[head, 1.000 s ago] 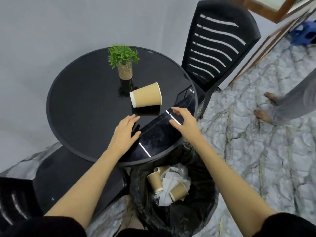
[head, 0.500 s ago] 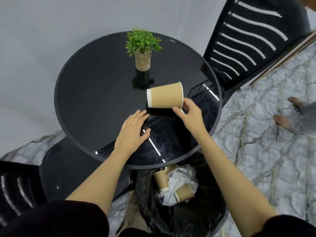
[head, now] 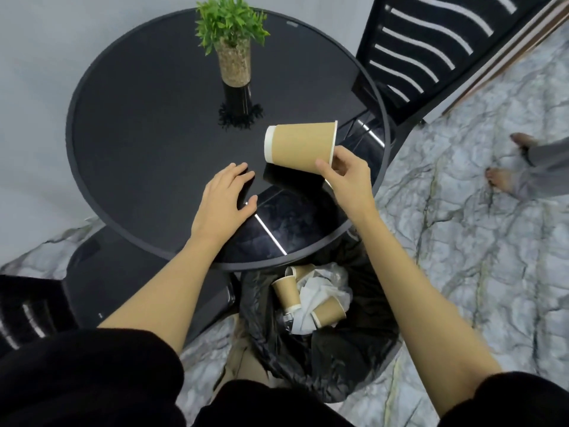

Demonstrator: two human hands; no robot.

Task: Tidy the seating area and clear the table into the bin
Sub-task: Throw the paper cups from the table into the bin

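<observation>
The floor is grey marble with dark veins, and on it stands a round black glass table (head: pixel 129 143) with a black slatted chair (head: pixel 431 53) behind its far right edge. The person's right hand (head: pixel 348 177) pinches a brown paper cup (head: pixel 300 146) at its wide end: the thumb lies on the near side of the wall, the other fingers are at the rim, so the hand is closed on the cup. The cup lies nearly horizontal, its long axis goes from left to right; the narrow white-edged bottom points to the left, away from the grip, and the open mouth points to the right, toward the fingers. It is over the near right part of the table, and I cannot tell if its low side touches the glass. To the left of the grip, the left hand (head: pixel 224 201) rests flat on the table with spread fingers and holds nothing. Beyond the cup, further from the grip, stands a small green plant (head: pixel 232 38) in a tall pot. Below the grip, under the table edge, is a bin (head: pixel 363 359) with a black bag, and in it lie brown cups (head: pixel 288 292) and crumpled white paper (head: pixel 317 291). At the far right, bare feet (head: pixel 500 177) of another person stand on the floor.
</observation>
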